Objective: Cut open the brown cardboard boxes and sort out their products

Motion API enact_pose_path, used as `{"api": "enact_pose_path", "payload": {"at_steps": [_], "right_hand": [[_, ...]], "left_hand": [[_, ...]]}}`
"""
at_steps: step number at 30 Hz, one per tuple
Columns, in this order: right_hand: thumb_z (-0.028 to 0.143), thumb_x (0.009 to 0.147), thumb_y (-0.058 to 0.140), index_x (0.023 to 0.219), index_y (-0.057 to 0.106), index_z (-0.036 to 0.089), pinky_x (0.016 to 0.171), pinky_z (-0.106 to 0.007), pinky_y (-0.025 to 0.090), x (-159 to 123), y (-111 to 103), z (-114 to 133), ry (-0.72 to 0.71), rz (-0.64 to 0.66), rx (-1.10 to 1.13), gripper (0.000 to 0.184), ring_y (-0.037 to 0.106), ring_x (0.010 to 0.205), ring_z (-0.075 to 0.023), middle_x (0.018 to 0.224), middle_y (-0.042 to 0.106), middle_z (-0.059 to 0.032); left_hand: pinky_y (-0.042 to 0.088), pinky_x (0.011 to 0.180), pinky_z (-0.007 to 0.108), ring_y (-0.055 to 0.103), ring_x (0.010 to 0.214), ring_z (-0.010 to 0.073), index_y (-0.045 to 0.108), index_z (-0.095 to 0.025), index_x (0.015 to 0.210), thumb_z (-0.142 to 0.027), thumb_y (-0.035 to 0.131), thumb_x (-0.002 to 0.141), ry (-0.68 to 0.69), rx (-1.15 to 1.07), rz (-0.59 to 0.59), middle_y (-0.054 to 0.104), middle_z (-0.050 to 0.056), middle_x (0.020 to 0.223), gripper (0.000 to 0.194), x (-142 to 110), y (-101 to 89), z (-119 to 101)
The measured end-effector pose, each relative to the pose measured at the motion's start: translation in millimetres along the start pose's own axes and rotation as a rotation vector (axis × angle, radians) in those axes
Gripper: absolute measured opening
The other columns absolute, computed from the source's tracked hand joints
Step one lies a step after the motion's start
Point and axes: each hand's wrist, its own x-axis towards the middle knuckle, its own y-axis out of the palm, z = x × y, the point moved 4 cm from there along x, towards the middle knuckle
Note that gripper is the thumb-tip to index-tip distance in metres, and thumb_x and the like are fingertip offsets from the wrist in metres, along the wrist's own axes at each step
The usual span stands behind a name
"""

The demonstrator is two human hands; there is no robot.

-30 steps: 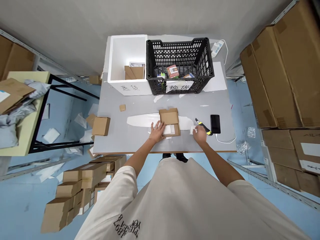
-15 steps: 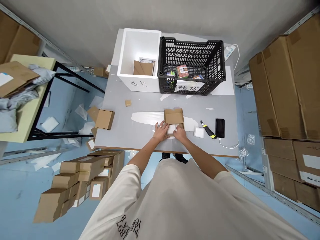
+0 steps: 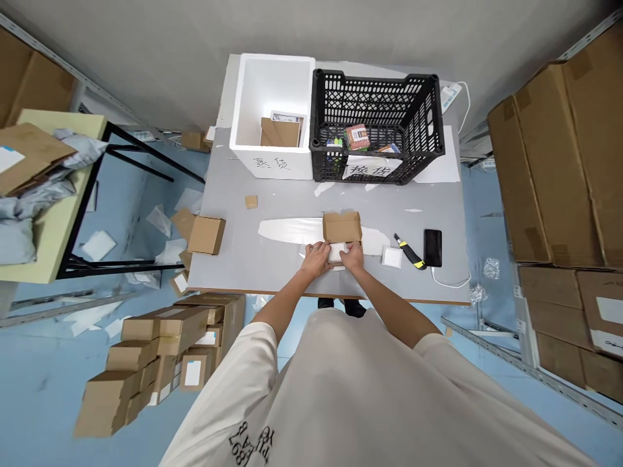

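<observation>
A small cardboard box (image 3: 342,227) lies on the table before me with its lid folded back. Inside its near part sits a flat white item (image 3: 337,251), partly covered by my fingers. My left hand (image 3: 316,259) grips the box's left side, fingers bent over the edge. At the right side, my right hand (image 3: 353,257) is closed around the box wall, its thumb by the white item. To the right lie a white square piece (image 3: 392,257), a black and yellow utility knife (image 3: 410,251) and a black phone (image 3: 433,248) on a white cable.
A white foam box (image 3: 285,163) and a black plastic crate (image 3: 378,183) holding small packages stand at the table's back. A closed cardboard box (image 3: 207,235) and a small brown piece (image 3: 251,202) lie on the left. Stacked cartons (image 3: 181,327) stand on the floor.
My right hand has let go of the white square piece, leaving it on the table, and moved left onto the open box. My left hand stays at the box. The view has shifted slightly.
</observation>
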Motion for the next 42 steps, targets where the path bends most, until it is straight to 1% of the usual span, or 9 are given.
{"api": "enact_pose_path", "payload": {"at_steps": [5, 8, 14, 19, 23, 27, 32, 37, 42], "right_hand": [[0.025, 0.07, 0.064, 0.097, 0.044, 0.027, 0.092, -0.035, 0.047, -1.2, -4.3, -2.7, -0.036, 0.06, 0.116, 0.034, 0.062, 0.093, -0.0218, 0.093, 0.061, 0.0005], [0.026, 0.07, 0.067, 0.108, 0.048, 0.027, 0.094, -0.036, 0.048, -4.0, -21.7, -14.2, -0.025, 0.088, 0.2, 0.043, 0.064, 0.096, -0.0218, 0.097, 0.065, 0.0003], [0.033, 0.075, 0.068, 0.136, 0.049, 0.019, 0.103, -0.036, 0.047, 4.0, -103.8, -75.2, -0.006, 0.065, 0.287, 0.065, 0.063, 0.114, -0.0238, 0.108, 0.071, -0.0079], [0.033, 0.073, 0.069, 0.114, 0.069, 0.016, 0.108, -0.043, 0.044, 36.4, -176.5, -131.2, 0.004, -0.019, 0.229, 0.045, 0.062, 0.118, -0.028, 0.122, 0.07, -0.0126], [0.034, 0.073, 0.068, 0.112, 0.071, 0.02, 0.102, -0.045, 0.048, 61.5, -208.6, -162.0, 0.032, -0.113, 0.12, 0.041, 0.064, 0.113, -0.0277, 0.119, 0.071, -0.0091], [0.033, 0.075, 0.066, 0.117, 0.07, 0.02, 0.097, -0.045, 0.048, 75.9, -222.0, -183.8, 0.103, -0.186, 0.127, 0.044, 0.063, 0.109, -0.0285, 0.118, 0.07, -0.01], [0.032, 0.075, 0.065, 0.118, 0.069, 0.02, 0.101, -0.045, 0.044, 86.4, -222.4, -202.0, 0.188, -0.173, 0.089, 0.044, 0.062, 0.107, -0.0287, 0.12, 0.068, -0.0103], [0.031, 0.079, 0.061, 0.122, 0.068, 0.021, 0.109, -0.054, 0.032, 90.1, -217.4, -208.4, 0.175, -0.208, -0.008, 0.044, 0.056, 0.117, -0.0326, 0.127, 0.065, -0.0124], [0.032, 0.082, 0.058, 0.127, 0.063, 0.023, 0.104, -0.061, 0.031, 91.7, -211.4, -207.1, 0.191, -0.227, -0.096, 0.046, 0.048, 0.122, -0.0379, 0.12, 0.067, -0.0133]], "left_hand": [[0.029, 0.112, 0.056, 0.031, 0.147, 0.0352, 0.047, -0.022, 0.138, -0.044, 0.067, 0.085, -0.007, 0.007, -0.015, 0.033, 0.014, 0.163, 0.061, 0.9, 0.4, -1.2], [0.028, 0.113, 0.056, 0.03, 0.148, 0.0344, 0.048, -0.022, 0.136, -0.044, 0.068, 0.085, -0.005, 0.007, -0.015, 0.034, 0.014, 0.162, 0.059, 0.2, -1.7, -2.2], [0.028, 0.114, 0.056, 0.03, 0.149, 0.0337, 0.05, -0.024, 0.133, -0.042, 0.068, 0.084, 0.0, 0.007, 0.001, 0.034, 0.013, 0.163, 0.056, -1.2, -6.8, -5.4], [0.026, 0.115, 0.056, 0.03, 0.149, 0.0332, 0.049, -0.024, 0.135, -0.042, 0.067, 0.084, -0.024, 0.018, 0.029, 0.033, 0.013, 0.163, 0.056, 0.5, -7.8, -10.4], [0.026, 0.115, 0.056, 0.029, 0.149, 0.0333, 0.049, -0.025, 0.135, -0.042, 0.067, 0.084, -0.038, 0.047, 0.035, 0.033, 0.012, 0.163, 0.056, 3.0, -7.7, -15.3], [0.026, 0.115, 0.057, 0.029, 0.149, 0.0336, 0.048, -0.025, 0.135, -0.042, 0.067, 0.085, -0.057, 0.071, 0.046, 0.032, 0.013, 0.164, 0.056, 4.9, -7.9, -21.1], [0.025, 0.116, 0.058, 0.03, 0.149, 0.0347, 0.047, -0.026, 0.138, -0.041, 0.068, 0.084, -0.095, 0.098, 0.069, 0.032, 0.014, 0.163, 0.06, 7.3, -9.7, -27.8], [0.025, 0.116, 0.058, 0.032, 0.148, 0.0347, 0.047, -0.026, 0.138, -0.04, 0.069, 0.084, -0.104, 0.115, 0.074, 0.032, 0.013, 0.164, 0.06, 9.3, -9.9, -31.2], [0.026, 0.115, 0.058, 0.032, 0.148, 0.0333, 0.048, -0.025, 0.134, -0.037, 0.068, 0.084, -0.099, 0.127, 0.068, 0.031, 0.013, 0.164, 0.055, 9.4, -8.2, -32.2]]}}
